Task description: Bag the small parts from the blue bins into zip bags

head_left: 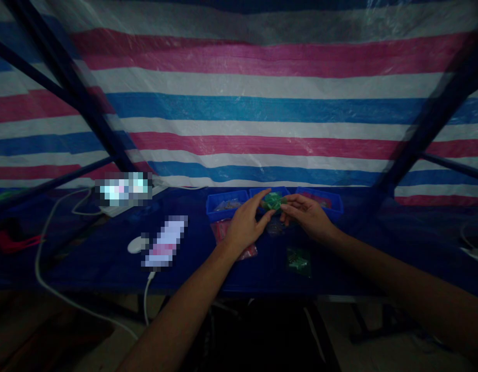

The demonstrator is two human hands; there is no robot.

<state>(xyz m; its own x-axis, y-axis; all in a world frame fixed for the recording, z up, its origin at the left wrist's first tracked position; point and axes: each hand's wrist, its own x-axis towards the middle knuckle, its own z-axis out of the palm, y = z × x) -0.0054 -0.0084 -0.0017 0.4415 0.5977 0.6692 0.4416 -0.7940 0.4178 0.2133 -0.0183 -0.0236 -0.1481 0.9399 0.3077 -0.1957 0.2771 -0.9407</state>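
Pinching a glossy green bag point(272, 201), I grip it between the fingers of my left hand point(244, 225) and right hand point(306, 214), above the middle blue plastic tray point(258, 191) on the counter point(88, 258).

- A table point(88, 258) covered in dark blue is seen.
- Three blue bins point(227, 202) are set side by side along its far edge.
- A red packet point(223, 230) and a green packet point(299, 260) are laid nearer the front.
- A white round object point(137, 245) and a white cable point(43, 243) are placed to the left.
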